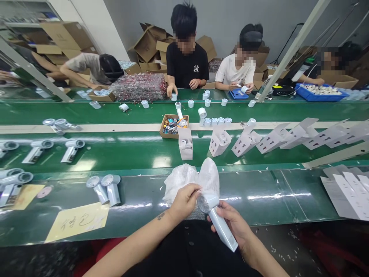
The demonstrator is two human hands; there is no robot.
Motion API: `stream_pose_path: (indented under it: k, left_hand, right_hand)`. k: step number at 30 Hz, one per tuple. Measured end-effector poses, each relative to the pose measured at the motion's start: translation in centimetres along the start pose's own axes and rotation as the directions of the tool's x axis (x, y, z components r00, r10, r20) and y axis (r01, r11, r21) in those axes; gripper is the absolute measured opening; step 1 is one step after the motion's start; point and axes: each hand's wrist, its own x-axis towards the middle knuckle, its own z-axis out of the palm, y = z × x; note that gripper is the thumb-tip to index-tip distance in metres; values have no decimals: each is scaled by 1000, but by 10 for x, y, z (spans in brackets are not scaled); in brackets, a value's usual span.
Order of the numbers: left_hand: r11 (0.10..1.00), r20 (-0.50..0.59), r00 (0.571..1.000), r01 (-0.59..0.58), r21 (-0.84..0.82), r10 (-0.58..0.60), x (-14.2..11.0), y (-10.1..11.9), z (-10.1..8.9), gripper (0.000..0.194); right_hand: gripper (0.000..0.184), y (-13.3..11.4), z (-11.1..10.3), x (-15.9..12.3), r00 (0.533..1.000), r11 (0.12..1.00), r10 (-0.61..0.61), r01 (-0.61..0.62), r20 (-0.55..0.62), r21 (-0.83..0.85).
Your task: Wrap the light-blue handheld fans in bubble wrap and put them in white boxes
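Note:
My right hand [233,223] grips the pale blue handle of a small hand-held fan [219,223], held tilted over my lap at the near edge of the green bench. My left hand [184,200] pinches the crinkled clear plastic bag [191,181] that covers the fan's round head. The bag puffs upward above both hands. Two more fans of the same kind [105,188] lie on the bench to the left.
A green conveyor [115,154] carries several fans at left and a row of open white cartons [259,142] at right. A small parts box [173,125] sits mid-belt. Flat white cartons [348,192] lie near right. Yellow paper notes [77,221] lie near left. Other people work across the belt.

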Motion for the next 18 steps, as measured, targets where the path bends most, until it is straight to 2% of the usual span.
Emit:
stream_pose_path:
  k: [2,4,6,8,10,11,12,13,14,15,16,18]
  left_hand:
    - [969,3,979,-204,141,206,-4,3,1,16]
    - [909,11,935,-348,227,355,-3,8,3,15]
    - [869,-5,904,-409,280,428,-1,14,5,15]
    - [816,21,862,-487,312,506,-1,17,6,17]
    - [757,130,811,-580,300,570,-5,17,8,21]
    - [765,179,811,-585,271,557,-8,17,9,22]
    - [814,205,844,-533,231,495,-11,16,10,22]
    - [893,207,904,-412,182,375,-14,15,12,21]
    - [965,195,959,-234,122,208,-15,15,15,18]
    - [998,182,983,-36,51,26,-14,16,17,17]
    - [989,175,975,143,-23,-137,-13,18,18,16]
    - [916,199,918,373,-146,-342,-7,24,17,13]
  right_hand:
    - [55,-2,1,-1,999,999,-31,31,-21,8]
    - [63,-5,3,-3,999,1000,-27,28,-24,9]
    - [65,-8,5,-4,1000,1000,-8,8,-10,7]
    - [58,-11,6,-6,999,999,-23,24,-31,30]
    - [50,-11,8,-5,993,996,-50,58,-105,67]
    - [48,-11,10,-4,986,994,-51,66,-157,86]
    - [46,-9,10,-2,977,993,-41,63,-210,98]
    - [44,-7,11,0,966,994,-23,50,-258,96]
    - [43,-4,10,1,955,997,-14,36,-296,71]
    - [41,-2,8,0,946,999,-21,28,-322,16]
    - [41,0,4,-2,941,997,-54,30,-334,-76]
    - [43,-2,-8,-12,938,928,-187,71,-291,-365]
